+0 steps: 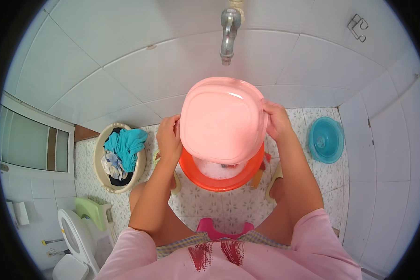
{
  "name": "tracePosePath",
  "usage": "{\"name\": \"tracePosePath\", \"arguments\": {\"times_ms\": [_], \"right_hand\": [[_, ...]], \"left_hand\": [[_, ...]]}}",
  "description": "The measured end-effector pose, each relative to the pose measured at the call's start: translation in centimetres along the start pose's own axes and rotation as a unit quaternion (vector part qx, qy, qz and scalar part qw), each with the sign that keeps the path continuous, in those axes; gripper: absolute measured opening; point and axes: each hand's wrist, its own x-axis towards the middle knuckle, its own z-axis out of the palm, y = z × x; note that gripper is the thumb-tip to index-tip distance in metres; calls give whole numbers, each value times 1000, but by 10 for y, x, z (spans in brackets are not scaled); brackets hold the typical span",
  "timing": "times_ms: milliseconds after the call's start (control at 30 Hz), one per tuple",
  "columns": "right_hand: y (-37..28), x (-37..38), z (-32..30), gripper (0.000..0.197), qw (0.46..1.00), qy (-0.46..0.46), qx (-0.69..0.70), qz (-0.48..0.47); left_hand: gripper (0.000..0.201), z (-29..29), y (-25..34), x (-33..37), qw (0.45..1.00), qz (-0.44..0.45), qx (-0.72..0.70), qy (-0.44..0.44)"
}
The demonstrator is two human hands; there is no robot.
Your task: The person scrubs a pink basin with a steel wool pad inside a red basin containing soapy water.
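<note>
A pink plastic basin (221, 123) is tipped up between my two hands, its rounded-square underside facing me. My left hand (169, 139) grips its left side, and my right hand (277, 120) has hold of the right rim. Below it on the floor stands an orange-red basin (219, 185), partly covered by the pink one. White suds (219, 170) show inside, with a small dark and red item among them that I cannot make out. What the pink basin's hollow side holds is hidden from me.
A metal tap (227, 39) juts from the wall ahead. At left, a beige tub (98, 158) holds turquoise and other clothes; a blue basin (326, 140) stands at right. A pink stool (224, 229) is under me. A toilet (74, 233) and green stool (91, 211) are lower left.
</note>
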Motion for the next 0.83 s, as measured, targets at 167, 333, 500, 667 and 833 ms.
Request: {"name": "tracePosePath", "arguments": {"times_ms": [167,333,500,667,833], "right_hand": [[-53,-9,20,16,995,-40,-47,-76],[-57,-3,41,18,965,-57,-254,-13],[-34,12,64,23,953,-85,-291,5],[-26,26,78,27,960,-66,-272,11],[-27,34,80,36,955,-88,-282,5]], "left_hand": [[14,-48,71,39,989,130,23,73],[35,-76,135,98,967,225,-111,37],[39,-65,151,142,923,373,-90,-23],[32,-58,166,160,899,427,-92,-37],[22,-53,179,163,896,435,-63,-61]]}}
